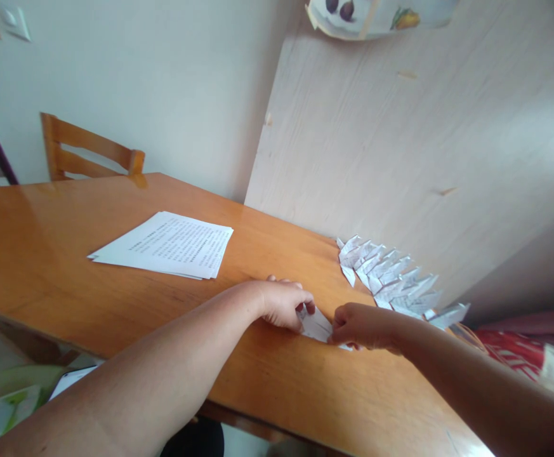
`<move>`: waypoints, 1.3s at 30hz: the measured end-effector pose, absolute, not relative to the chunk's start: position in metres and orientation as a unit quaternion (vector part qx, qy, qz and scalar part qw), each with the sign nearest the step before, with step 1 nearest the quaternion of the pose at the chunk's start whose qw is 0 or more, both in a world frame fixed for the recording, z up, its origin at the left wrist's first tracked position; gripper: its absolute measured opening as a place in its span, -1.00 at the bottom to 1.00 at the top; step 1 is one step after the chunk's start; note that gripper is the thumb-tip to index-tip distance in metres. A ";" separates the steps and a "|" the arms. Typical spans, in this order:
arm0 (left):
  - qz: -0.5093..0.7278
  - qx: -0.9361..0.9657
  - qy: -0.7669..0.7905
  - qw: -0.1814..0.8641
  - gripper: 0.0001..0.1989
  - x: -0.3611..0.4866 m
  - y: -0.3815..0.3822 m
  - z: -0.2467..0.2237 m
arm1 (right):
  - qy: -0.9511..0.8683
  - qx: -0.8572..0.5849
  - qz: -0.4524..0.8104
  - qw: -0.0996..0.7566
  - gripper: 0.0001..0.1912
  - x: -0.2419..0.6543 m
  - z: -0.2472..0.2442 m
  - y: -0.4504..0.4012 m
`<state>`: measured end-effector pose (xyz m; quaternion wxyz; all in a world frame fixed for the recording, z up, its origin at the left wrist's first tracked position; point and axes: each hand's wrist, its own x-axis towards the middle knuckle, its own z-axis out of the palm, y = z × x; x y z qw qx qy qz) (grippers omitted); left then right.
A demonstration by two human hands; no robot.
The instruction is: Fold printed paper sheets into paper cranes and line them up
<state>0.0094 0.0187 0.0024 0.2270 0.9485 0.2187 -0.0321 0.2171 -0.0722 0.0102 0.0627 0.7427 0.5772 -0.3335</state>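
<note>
A small folded piece of white paper (315,325) lies on the wooden table between my two hands. My left hand (287,304) grips its left end, thumb and fingers closed on it. At the paper's right end, my right hand (353,325) is closed with the fingers curled and pressed onto it. Part of the paper is hidden under the fingers. Beyond my right hand, several folded paper pieces (391,274) stand in a row near the table's back edge.
A stack of printed sheets (172,246) lies on the table (129,311) to the left. A wooden chair (93,149) stands behind the table's far side. A pale board (376,146) rises along the back edge. Red fabric (509,349) is at the right.
</note>
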 end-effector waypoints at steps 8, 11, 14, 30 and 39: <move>-0.036 0.948 0.220 0.227 -0.48 0.009 0.017 0.005 | 0.566 0.749 -0.338 0.067 -0.85 0.227 0.012 -0.080; -0.035 0.947 0.224 0.229 -0.48 0.008 0.017 0.005 | 0.565 0.750 -0.340 0.060 -0.87 0.230 0.011 -0.082; -0.032 0.946 0.225 0.230 -0.48 0.008 0.017 0.004 | 0.564 0.749 -0.342 0.056 -0.88 0.231 0.011 -0.083; -0.025 0.947 0.224 0.230 -0.51 0.006 0.016 0.005 | 0.541 0.767 -0.340 0.053 -0.88 0.234 0.018 -0.092; -0.028 0.947 0.221 0.233 -0.52 0.006 0.015 0.006 | 0.546 0.759 -0.352 0.042 -0.90 0.244 0.015 -0.098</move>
